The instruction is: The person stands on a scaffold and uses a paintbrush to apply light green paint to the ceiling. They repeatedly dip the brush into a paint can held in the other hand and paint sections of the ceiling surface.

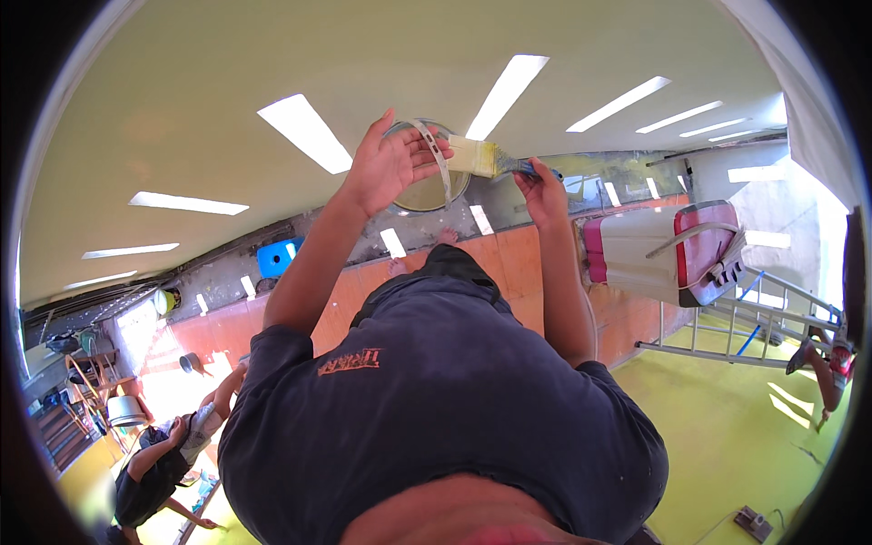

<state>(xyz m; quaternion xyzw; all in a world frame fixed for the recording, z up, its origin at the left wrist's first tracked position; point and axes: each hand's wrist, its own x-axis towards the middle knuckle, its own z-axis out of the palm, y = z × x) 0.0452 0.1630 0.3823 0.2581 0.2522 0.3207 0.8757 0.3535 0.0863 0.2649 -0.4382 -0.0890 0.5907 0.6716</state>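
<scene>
In front of my chest, my left hand [389,168] is turned palm up, its fingers hooked under the white handle [442,179] of a round paint bucket [420,202]. Pale yellowish paint shows inside the bucket, partly hidden by the hand and handle. My right hand [543,193] is closed on the blue handle of a wide paintbrush [473,157], which lies level and points left. Pale yellow paint coats its bristles, and their tip overlaps the bucket's rim close to my left fingertips.
A yellow wall [209,82] with light streaks rises ahead. Orange boards [518,272] lie below me. A blue stool [276,259] is left, a white and red bulky object [658,250] and a ladder [708,343] right. Other people [150,468] appear at lower left and far right.
</scene>
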